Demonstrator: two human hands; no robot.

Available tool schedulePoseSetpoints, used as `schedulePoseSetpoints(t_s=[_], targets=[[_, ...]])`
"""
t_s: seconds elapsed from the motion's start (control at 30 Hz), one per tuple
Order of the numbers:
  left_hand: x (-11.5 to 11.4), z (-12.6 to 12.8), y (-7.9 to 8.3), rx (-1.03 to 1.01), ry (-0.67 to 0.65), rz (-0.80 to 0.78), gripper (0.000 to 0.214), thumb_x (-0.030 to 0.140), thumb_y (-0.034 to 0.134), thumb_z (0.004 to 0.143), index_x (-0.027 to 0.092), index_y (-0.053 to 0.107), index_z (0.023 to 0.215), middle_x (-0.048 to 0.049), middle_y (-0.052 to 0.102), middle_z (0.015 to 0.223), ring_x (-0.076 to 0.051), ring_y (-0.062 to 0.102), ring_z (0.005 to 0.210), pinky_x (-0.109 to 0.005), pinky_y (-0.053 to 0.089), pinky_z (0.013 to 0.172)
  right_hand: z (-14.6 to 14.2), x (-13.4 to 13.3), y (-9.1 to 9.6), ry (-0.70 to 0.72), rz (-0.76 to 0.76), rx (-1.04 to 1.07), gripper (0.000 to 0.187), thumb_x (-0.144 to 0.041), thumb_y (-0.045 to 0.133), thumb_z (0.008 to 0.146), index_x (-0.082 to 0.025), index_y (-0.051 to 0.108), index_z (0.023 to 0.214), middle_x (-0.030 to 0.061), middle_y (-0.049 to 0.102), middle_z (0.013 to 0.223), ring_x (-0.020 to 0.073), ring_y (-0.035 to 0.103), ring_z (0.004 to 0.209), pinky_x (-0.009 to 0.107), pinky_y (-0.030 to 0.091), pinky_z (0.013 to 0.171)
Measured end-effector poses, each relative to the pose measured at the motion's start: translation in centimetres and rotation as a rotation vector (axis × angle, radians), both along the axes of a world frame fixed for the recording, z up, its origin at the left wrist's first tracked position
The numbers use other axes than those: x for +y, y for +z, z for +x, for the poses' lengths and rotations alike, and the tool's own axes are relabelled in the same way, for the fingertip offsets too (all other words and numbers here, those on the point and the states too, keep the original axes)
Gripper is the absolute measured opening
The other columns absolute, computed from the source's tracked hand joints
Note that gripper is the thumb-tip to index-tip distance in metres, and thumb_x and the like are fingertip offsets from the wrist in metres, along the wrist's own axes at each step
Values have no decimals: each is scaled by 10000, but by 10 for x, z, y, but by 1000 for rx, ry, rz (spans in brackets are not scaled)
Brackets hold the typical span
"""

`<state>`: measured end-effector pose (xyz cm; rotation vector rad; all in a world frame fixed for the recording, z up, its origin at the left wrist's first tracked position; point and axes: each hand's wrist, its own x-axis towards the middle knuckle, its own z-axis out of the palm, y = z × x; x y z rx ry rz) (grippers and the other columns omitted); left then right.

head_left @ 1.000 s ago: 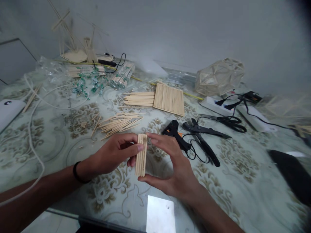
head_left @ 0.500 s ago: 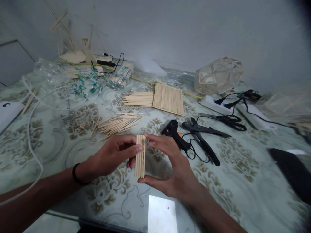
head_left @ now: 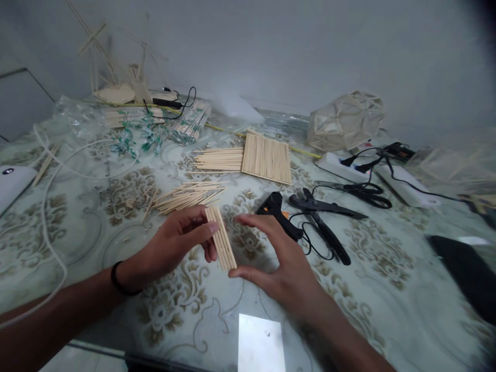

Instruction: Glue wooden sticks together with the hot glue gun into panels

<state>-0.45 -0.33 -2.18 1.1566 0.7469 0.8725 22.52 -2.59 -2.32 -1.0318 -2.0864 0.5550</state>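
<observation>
A small panel of thin wooden sticks (head_left: 220,238) glued side by side is pinched between the thumb and fingers of my left hand (head_left: 179,243), tilted so its lower end leans right. My right hand (head_left: 278,258) sits just right of it with fingers spread; only its thumb tip touches the panel's lower end. A loose heap of sticks (head_left: 189,195) lies just beyond my left hand. Farther back lie a bigger finished stick panel (head_left: 267,158) and a neat row of sticks (head_left: 219,158).
A black glue gun (head_left: 279,214), pliers (head_left: 323,222) and scissors (head_left: 358,191) lie right of my hands, with a white power strip (head_left: 341,168) and cables behind. A geodesic stick ball (head_left: 346,122) stands at the back right. Stick models and plastic bags (head_left: 127,116) crowd the back left.
The small panel has tilted from upright to leaning right, held now mainly by my left hand. My right hand has loosened its hold and spread its fingers.
</observation>
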Motion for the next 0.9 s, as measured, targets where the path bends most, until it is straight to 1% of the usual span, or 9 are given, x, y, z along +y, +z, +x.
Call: schedulePoseSetpoints(t_s=[0.1, 0.13, 0.17, 0.3, 0.5, 0.63, 0.73, 0.83, 0.9], targets=[[2, 0, 0, -53, 34, 13, 176, 291, 658, 991, 152, 661, 883, -10, 727, 726, -136, 695, 650, -242, 557, 635, 1, 1, 3, 25, -80, 56, 253, -434, 754, 923, -243, 676, 1068, 41, 740, 1000, 212, 703, 930, 344, 559, 847], [2, 0, 0, -61, 45, 14, 167, 286, 659, 991, 154, 661, 889, -12, 733, 735, -140, 703, 665, -245, 562, 648, 1, 1, 4, 44, -112, 77, 173, -400, 727, 952, -234, 688, 977, 22, 733, 914, 185, 695, 851, 303, 546, 786], [2, 0, 1, -67, 53, 17, 162, 282, 658, 992, 154, 661, 893, -16, 739, 742, -144, 711, 679, -248, 565, 661, 0, 1, 5, 61, -148, 96, 154, -369, 703, 974, -227, 693, 917, 8, 723, 853, 164, 682, 792, 275, 527, 736], [2, 0, 1, -52, 68, 25, 163, 282, 648, 999, 154, 658, 899, -23, 746, 745, -151, 714, 698, -261, 564, 688, 0, 1, 5, 67, -247, 173, 170, -292, 670, 994, -216, 702, 845, -10, 707, 790, 136, 656, 717, 237, 488, 672], [3, -3, -3, 20, 89, 98, 158, 296, 662, 995, 165, 660, 907, 10, 693, 734, -111, 637, 673, -227, 503, 661, 3, 1, 6, -13, -290, 192, 211, -285, 627, 1000, -220, 680, 806, -22, 686, 745, 130, 634, 684, 236, 451, 645], [4, -6, -4, 113, 111, 100, 179, 310, 681, 979, 168, 647, 875, 43, 621, 678, -79, 561, 573, -200, 442, 558, 4, 1, 9, -25, -304, 192, 244, -301, 591, 1013, -216, 662, 796, -20, 670, 735, 132, 621, 687, 247, 438, 661], [4, -6, -1, 170, 107, 90, 201, 328, 692, 965, 168, 647, 853, 66, 558, 636, -57, 493, 494, -180, 378, 473, 6, 1, 9, -12, -368, 208, 288, -330, 553, 1027, -213, 643, 780, -16, 638, 721, 141, 597, 687, 264, 424, 658], [4, -4, 5, 173, 67, 102, 190, 332, 695, 956, 163, 673, 873, 66, 549, 622, -58, 498, 488, -179, 393, 478, 8, 3, 7, 6, -428, 262, 312, -364, 545, 1030, -213, 630, 770, -15, 612, 714, 146, 568, 679, 276, 408, 646], [4, -3, 10, 148, 55, 100, 231, 338, 691, 959, 159, 659, 817, 56, 564, 619, -62, 515, 496, -184, 417, 499, 11, 4, 6, 22, -452, 298, 314, -374, 549, 1029, -212, 633, 774, -14, 611, 719, 147, 567, 684, 278, 409, 654]])
